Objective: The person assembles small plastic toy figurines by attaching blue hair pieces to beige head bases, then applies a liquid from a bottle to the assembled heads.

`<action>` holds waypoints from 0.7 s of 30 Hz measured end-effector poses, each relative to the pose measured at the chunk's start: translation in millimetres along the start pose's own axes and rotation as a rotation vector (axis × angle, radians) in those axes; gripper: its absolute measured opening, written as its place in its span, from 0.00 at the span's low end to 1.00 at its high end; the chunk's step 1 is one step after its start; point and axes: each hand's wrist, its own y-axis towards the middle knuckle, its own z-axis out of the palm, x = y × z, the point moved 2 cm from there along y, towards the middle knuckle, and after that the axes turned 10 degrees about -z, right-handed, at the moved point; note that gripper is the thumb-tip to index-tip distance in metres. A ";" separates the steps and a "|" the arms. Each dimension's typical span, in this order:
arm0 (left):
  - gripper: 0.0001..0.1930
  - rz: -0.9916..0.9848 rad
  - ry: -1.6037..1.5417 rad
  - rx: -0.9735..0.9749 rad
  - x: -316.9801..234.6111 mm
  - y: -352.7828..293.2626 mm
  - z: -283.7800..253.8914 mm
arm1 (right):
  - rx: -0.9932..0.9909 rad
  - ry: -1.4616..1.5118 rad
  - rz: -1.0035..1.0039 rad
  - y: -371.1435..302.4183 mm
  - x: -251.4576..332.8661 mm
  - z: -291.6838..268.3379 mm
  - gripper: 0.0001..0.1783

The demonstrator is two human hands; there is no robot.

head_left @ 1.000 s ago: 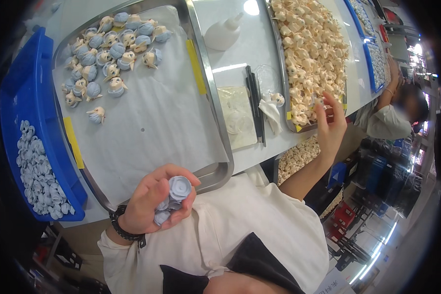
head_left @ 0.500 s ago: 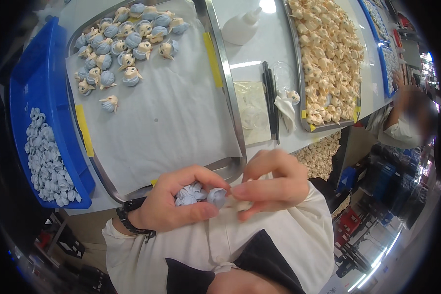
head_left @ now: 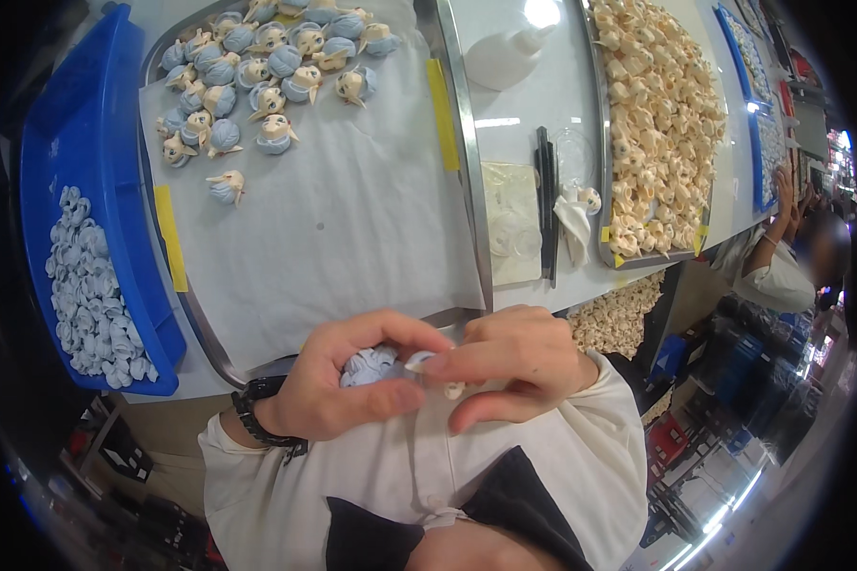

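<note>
My left hand [head_left: 328, 381] is closed around several pale blue doll hair pieces [head_left: 369, 365] bunched in its palm. One more hair piece [head_left: 419, 361] sits at its thumb and fingertips. Against that piece my right hand [head_left: 524, 362] brings its bent fingers, with a small cream doll head part [head_left: 454, 389] partly showing beneath them. The fingers hide how the two parts meet. Beyond my hands, a paper-lined metal tray [head_left: 478, 224] carries several doll heads with blue hair [head_left: 284, 62] at its far end; a single head [head_left: 226, 187] lies apart, nearer me.
At the left stands a blue bin [head_left: 157, 328] with loose hair pieces [head_left: 90, 295]. A tray at the right is heaped with cream head parts [head_left: 652, 133]. Between lie a white bottle [head_left: 505, 62], dark rods [head_left: 547, 205] and a cloth [head_left: 574, 228]. Another person [head_left: 771, 262] sits far right.
My right hand has moved slightly left, its fingers now over the hair piece at my left fingertips. The whole view has shifted a little, so the trays appear farther right.
</note>
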 end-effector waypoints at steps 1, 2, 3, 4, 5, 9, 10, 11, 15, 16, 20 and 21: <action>0.23 -0.003 -0.069 -0.052 -1.1 0.3 0.7 | -0.038 0.086 0.067 -0.2 -0.6 0.0 0.18; 0.23 -0.002 -0.072 -0.055 1.0 0.2 1.0 | -0.035 0.089 0.068 -1.1 0.7 -0.9 0.18; 0.23 0.028 -0.166 -0.064 3.7 -1.2 1.5 | -0.042 0.038 0.067 -2.6 3.4 -4.6 0.18; 0.23 0.059 -0.261 -0.073 7.0 -1.6 0.7 | -0.047 -0.011 0.066 -5.2 5.1 -10.0 0.18; 0.23 0.064 -0.266 -0.080 10.1 -2.6 -1.6 | -0.086 -0.063 0.002 -10.6 9.6 -24.2 0.18; 0.22 0.045 -0.260 -0.086 5.3 1.2 -1.3 | -0.581 -0.558 0.004 -25.4 36.5 -47.8 0.18; 0.22 0.037 -0.248 -0.120 3.2 1.1 -1.2 | -0.449 -0.767 0.153 -18.0 35.1 -52.0 0.17; 0.22 0.036 -0.246 -0.118 1.0 0.7 -0.6 | -0.309 -0.971 0.303 -14.0 32.8 -55.0 0.16; 0.20 0.029 -0.143 -0.139 4.5 -3.8 -4.7 | -0.215 -0.918 0.306 -14.8 13.7 -43.0 0.15; 0.20 0.028 -0.137 -0.126 5.2 -4.0 -5.4 | -0.215 -0.921 0.307 -13.7 14.0 -42.0 0.15; 0.20 0.082 -0.090 -0.119 7.0 -3.6 -7.1 | -0.152 -0.918 0.340 -10.1 14.4 -42.5 0.14; 0.19 0.089 -0.070 -0.121 6.1 -3.3 -5.6 | -0.112 -0.923 0.330 -8.4 14.2 -43.1 0.13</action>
